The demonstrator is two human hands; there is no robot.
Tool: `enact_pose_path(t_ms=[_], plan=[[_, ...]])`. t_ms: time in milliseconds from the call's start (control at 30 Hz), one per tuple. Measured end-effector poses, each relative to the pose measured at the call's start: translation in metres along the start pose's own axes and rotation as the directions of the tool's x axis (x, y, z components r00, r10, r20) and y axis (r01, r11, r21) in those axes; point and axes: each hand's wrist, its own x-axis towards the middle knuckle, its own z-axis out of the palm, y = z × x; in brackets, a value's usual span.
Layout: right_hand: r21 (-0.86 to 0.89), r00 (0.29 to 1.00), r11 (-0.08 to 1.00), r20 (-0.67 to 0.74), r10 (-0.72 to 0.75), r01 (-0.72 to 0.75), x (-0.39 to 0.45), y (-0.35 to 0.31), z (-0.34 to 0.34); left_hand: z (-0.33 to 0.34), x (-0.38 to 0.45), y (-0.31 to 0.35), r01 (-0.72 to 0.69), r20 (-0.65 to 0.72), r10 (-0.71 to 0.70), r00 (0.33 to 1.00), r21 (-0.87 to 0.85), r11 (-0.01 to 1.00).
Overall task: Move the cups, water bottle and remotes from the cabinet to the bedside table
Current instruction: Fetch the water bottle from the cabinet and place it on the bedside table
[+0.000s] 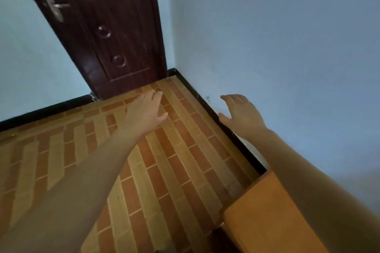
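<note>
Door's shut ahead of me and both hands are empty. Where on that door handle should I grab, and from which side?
Grip the free end of the silver lever, which juts right from its plate. Come at it from above with the open left hand, the nearer one; the bar lies roughly level, so fingers likely wrap over it and press down. The right hand hovers by the wall.

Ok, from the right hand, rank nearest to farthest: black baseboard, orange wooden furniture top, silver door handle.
From the right hand:
1. Black baseboard, just beside it on the left.
2. Orange wooden furniture top, lower right, under the forearm.
3. Silver door handle, upper left on the dark door.
</note>
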Motion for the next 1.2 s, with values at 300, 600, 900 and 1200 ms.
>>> enact_pose_path(t_ms=[300, 600, 900, 1200], plan=[[0.149, 0.932, 0.931, 0.101, -0.349, 0.333, 0.033, -0.152, 0.045, -0.031, -0.126, -0.128, 0.446, -0.023, -0.446, 0.895, 0.061, 0.893], [0.120, 0.796, 0.801, 0.100, -0.597, 0.586, 0.021, -0.284, 0.080, -0.064, -0.261, -0.210, 0.705, 0.000, -0.706, 0.708, 0.064, 0.706], [0.138, 0.680, 0.686, 0.093, -0.727, 0.715, 0.028, -0.339, 0.094, -0.064, -0.310, -0.233, 0.829, -0.026, -0.829, 0.559, 0.017, 0.559], [0.129, 0.637, 0.654, 0.154, -0.756, 0.745, 0.085, -0.338, 0.105, -0.050, -0.268, -0.252, 0.854, -0.053, -0.853, 0.520, 0.027, 0.519]])
